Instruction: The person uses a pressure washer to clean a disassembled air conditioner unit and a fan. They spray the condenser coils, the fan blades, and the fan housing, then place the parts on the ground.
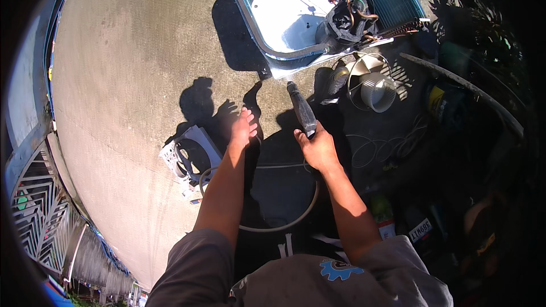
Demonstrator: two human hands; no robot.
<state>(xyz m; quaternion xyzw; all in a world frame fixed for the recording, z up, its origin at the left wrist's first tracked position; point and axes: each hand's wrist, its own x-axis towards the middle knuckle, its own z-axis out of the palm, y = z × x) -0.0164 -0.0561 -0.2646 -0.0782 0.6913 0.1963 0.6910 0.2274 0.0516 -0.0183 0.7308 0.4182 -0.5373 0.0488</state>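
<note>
Beyond the sprayer (302, 108), an open unit (276, 17) holds copper pipes (368, 17).

Harsh sunlight, hard dark shadows (234, 37), glare on white pan (277, 20), fisheye-curved black edges

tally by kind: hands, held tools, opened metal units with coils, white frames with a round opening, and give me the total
Hands: 2 (left hand, right hand)
Held tools: 1 (black hand-held tool)
Opened metal units: 1 (unit with coils)
Frames: 1 (white frame)
Total: 5
</note>
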